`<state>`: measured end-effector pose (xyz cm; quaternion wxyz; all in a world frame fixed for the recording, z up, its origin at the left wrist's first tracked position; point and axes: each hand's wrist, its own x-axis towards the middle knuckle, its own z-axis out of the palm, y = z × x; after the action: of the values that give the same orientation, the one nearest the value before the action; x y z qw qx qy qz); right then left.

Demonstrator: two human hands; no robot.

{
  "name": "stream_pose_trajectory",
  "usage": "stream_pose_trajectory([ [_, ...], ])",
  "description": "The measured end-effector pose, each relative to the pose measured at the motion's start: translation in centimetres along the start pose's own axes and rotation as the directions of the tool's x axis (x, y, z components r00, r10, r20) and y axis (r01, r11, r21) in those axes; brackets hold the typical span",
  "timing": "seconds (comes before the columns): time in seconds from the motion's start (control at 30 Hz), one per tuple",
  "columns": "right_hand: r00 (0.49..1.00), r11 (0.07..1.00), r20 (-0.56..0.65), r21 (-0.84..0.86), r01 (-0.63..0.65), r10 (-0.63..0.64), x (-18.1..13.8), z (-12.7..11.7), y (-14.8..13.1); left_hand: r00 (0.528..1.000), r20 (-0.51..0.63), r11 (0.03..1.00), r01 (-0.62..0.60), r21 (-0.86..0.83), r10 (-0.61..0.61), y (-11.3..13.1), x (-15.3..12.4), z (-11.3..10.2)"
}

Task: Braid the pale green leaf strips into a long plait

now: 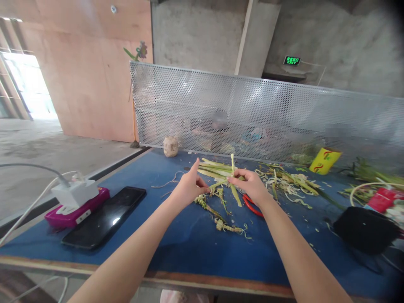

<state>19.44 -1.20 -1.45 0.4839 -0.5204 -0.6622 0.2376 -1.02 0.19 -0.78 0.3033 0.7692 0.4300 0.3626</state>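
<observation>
My left hand (188, 185) is closed at the fingertips on the left end of a pale green strip (217, 184), with its thumb pointing up. My right hand (251, 183) pinches the same piece where a second strip (236, 195) crosses it, upright above the fingers and slanting down below. Behind the hands lies a bundle of flat green strips (214, 167) on the blue table. Under my right hand shows the red handle of a tool (252, 207); the rest of it is hidden. Knotted, braided plant pieces (217, 216) lie just in front of the hands.
Loose plant scraps (290, 181) spread to the right, near a yellow roll (325, 160) and a black object (366, 229). On the left are a phone (105, 216) and a purple power strip (78, 210) with a white charger. A perforated metal screen (189, 101) borders the table's back.
</observation>
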Motion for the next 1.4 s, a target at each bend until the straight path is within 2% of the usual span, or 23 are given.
stream_pose_trajectory([
  [0.1, 1.000, 1.000, 0.010, 0.013, 0.011, -0.011, -0.2, 0.4, -0.3, 0.999, 0.038, 0.999, -0.005, 0.041, 0.003, -0.4, -0.1, 0.1],
  [0.2, 0.997, 0.999, 0.055, 0.012, 0.048, -0.049, -0.5, 1.0, -0.7, 0.986, -0.022, 0.985, -0.163, 0.055, 0.165, -0.2, -0.4, 0.5],
  [0.23, 0.995, 0.998, 0.083, 0.007, 0.063, -0.063, -0.6, 1.2, -0.9, 0.972, -0.020, 0.971, -0.234, 0.055, 0.235, 0.0, -0.5, 0.7],
  [0.3, 0.984, 0.996, 0.156, -0.002, 0.087, -0.086, -0.8, 1.7, -1.2, 0.957, 0.026, 0.953, -0.291, 0.083, 0.290, 0.6, -0.9, 1.1],
  [0.43, 0.965, 0.992, 0.242, -0.043, 0.118, -0.104, -0.9, 2.3, -1.5, 0.954, -0.027, 0.904, -0.275, 0.328, 0.300, 1.4, -1.3, 1.6],
  [0.57, 0.964, 0.980, 0.235, -0.121, 0.158, -0.126, -0.9, 2.3, -1.7, 0.944, -0.050, 0.863, -0.276, 0.423, 0.326, 1.4, -1.3, 1.7],
  [0.67, 0.956, 0.979, 0.256, -0.107, 0.174, -0.143, -0.9, 2.3, -1.8, 0.920, -0.027, 0.842, -0.347, 0.412, 0.392, 1.2, -1.2, 1.8],
  [0.77, 0.949, 0.985, 0.275, -0.042, 0.170, -0.152, -0.9, 2.3, -1.6, 0.915, 0.030, 0.883, -0.395, 0.252, 0.401, 1.0, -1.1, 1.9],
  [0.87, 0.961, 0.984, 0.223, -0.035, 0.177, -0.165, -0.9, 2.4, -1.3, 0.937, 0.023, 0.934, -0.349, 0.078, 0.348, 0.9, -1.0, 2.1],
  [1.03, 0.972, 0.969, 0.096, -0.107, 0.224, -0.214, -1.0, 2.3, -1.1, 0.941, -0.054, 0.939, -0.337, -0.064, 0.334, 1.0, -0.9, 2.0],
  [1.1, 0.978, 0.970, -0.017, -0.126, 0.206, -0.210, -1.0, 2.2, -1.1, 0.941, -0.091, 0.936, -0.335, -0.111, 0.326, 1.1, -0.8, 2.0],
  [1.2, 0.960, 0.971, -0.204, -0.177, 0.158, -0.194, -1.1, 2.1, -1.1, 0.944, -0.179, 0.940, -0.305, -0.156, 0.277, 1.2, -0.8, 1.9],
  [1.23, 0.960, 0.970, -0.198, -0.180, 0.161, -0.196, -1.1, 2.1, -1.2, 0.944, -0.213, 0.943, -0.290, -0.162, 0.253, 1.1, -0.8, 1.9],
  [1.27, 0.970, 0.970, -0.143, -0.172, 0.172, -0.197, -1.2, 2.2, -1.3, 0.942, -0.243, 0.946, -0.277, -0.166, 0.232, 1.1, -0.7, 1.9],
  [1.33, 0.980, 0.970, 0.059, -0.141, 0.198, -0.191, -1.4, 2.5, -1.6, 0.938, -0.277, 0.949, -0.263, -0.172, 0.209, 1.0, -0.6, 1.8],
  [1.4, 0.957, 0.970, 0.229, -0.119, 0.210, -0.180, -1.6, 2.7, -2.0, 0.933, -0.293, 0.948, -0.267, -0.176, 0.209, 0.8, -0.4, 1.6],
])
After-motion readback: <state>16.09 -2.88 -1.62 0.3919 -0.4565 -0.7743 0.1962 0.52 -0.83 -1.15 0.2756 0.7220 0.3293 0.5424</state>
